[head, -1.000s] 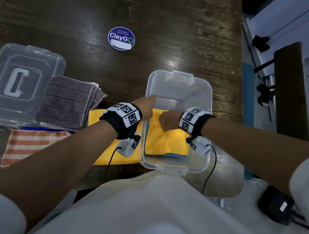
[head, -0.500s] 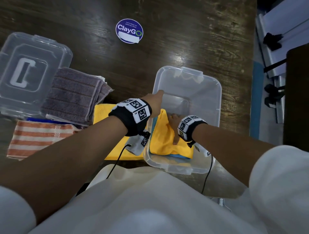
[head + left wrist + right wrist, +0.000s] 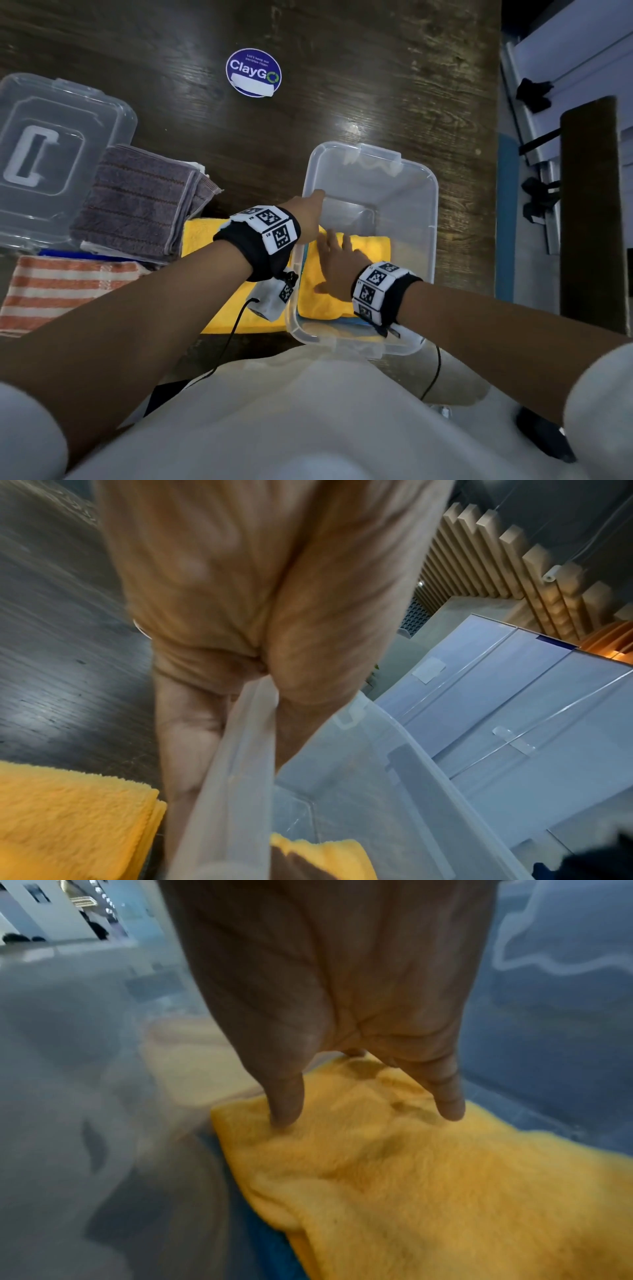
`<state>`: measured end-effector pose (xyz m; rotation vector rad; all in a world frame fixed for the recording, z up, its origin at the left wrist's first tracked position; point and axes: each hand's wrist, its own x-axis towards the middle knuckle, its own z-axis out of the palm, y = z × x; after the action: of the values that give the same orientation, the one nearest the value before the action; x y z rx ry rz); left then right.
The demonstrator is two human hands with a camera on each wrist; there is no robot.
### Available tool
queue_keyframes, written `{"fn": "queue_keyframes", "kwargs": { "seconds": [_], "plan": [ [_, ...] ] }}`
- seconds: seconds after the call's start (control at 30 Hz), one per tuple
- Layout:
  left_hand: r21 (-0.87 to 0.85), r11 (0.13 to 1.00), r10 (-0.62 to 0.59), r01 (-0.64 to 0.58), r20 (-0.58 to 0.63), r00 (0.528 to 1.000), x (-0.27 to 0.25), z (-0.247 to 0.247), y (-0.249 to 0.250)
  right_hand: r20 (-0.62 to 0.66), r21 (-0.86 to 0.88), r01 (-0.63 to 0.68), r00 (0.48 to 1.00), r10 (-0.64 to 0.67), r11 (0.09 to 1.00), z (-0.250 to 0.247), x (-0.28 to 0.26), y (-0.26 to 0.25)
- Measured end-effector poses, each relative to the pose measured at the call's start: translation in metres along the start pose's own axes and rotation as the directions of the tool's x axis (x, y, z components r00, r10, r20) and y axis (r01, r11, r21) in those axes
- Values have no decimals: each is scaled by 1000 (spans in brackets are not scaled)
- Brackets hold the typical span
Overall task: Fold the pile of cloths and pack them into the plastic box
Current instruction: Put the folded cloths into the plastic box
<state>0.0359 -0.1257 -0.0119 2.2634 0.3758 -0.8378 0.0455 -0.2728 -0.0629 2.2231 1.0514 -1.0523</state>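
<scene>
Since the earlier frame the right hand (image 3: 337,265) is opening from a tucked press into flat, splayed fingers, and the yellow cloth (image 3: 370,245) under it is reaching further toward the right wall. On the dark wooden table (image 3: 376,85), the plastic box (image 3: 433,205) is sitting near the front edge, with that cloth lying inside it over a blue cloth (image 3: 346,321). Its clear lid (image 3: 51,154) is lying at the far left, beside a folded grey cloth (image 3: 137,202), an orange striped cloth (image 3: 58,287) and a second yellow cloth (image 3: 202,236) just outside the box. The left hand (image 3: 310,214) is holding the box's left wall; only the left wrist view is showing the thumb inside and the fingers outside, clamping it. Only the right wrist view is showing straight fingertips (image 3: 445,1096) pressing into the yellow nap.
</scene>
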Motion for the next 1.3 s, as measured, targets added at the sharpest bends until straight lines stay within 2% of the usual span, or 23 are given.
{"fn": "queue_keyframes", "kwargs": {
  "seconds": [0.17,0.3,0.4,0.47,0.57,0.6,0.67,0.73,0.87,0.93,1.0,1.07,1.1,1.17,1.23,1.3],
  "plan": [
    [19,1000,3,-3,14,1000,-1,0,0,143,74,-62,988,51,995,18,12,-25],
    [15,1000,1,-1,4,1000,-2,1,0,139,-8,42,989,-40,999,-2,5,-18],
    [18,1000,-6,6,-1,1000,-2,1,2,152,41,63,986,-69,997,-9,6,-3],
    [18,1000,-10,10,-1,1000,-1,2,2,104,97,49,993,-59,994,-5,13,7],
    [16,1000,-7,7,0,1000,-1,2,2,-37,89,-5,999,9,996,-3,15,16],
    [21,1000,-5,5,3,1000,0,2,1,-35,75,-12,999,15,997,-1,17,20],
    [25,1000,0,0,10,1000,0,2,0,90,57,9,996,-14,998,12,22,23],
    [23,1000,0,0,20,1000,0,1,0,270,1,43,962,-41,999,37,43,26],
    [21,1000,-2,1,23,1000,0,1,-1,434,-126,82,901,-20,989,123,121,42],
    [27,1000,-8,8,18,1000,1,2,-1,490,-125,83,871,-12,989,118,113,37],
    [34,999,-20,19,13,1000,0,2,1,457,-149,101,889,-22,984,123,110,36],
    [45,999,-23,23,7,1000,1,2,1,412,-134,56,911,4,989,101,94,29],
    [46,999,-24,24,5,1000,1,2,1,406,-92,56,914,-14,994,69,63,18],
    [45,999,-23,23,-2,1000,3,3,1,391,-4,84,917,-76,996,48,37,11],
    [33,999,-14,14,0,1000,4,3,-1,401,-52,118,912,-88,992,51,42,16],
    [9,999,32,-32,10,999,4,2,-5,381,-92,98,923,-56,991,86,81,34]
  ]
}}
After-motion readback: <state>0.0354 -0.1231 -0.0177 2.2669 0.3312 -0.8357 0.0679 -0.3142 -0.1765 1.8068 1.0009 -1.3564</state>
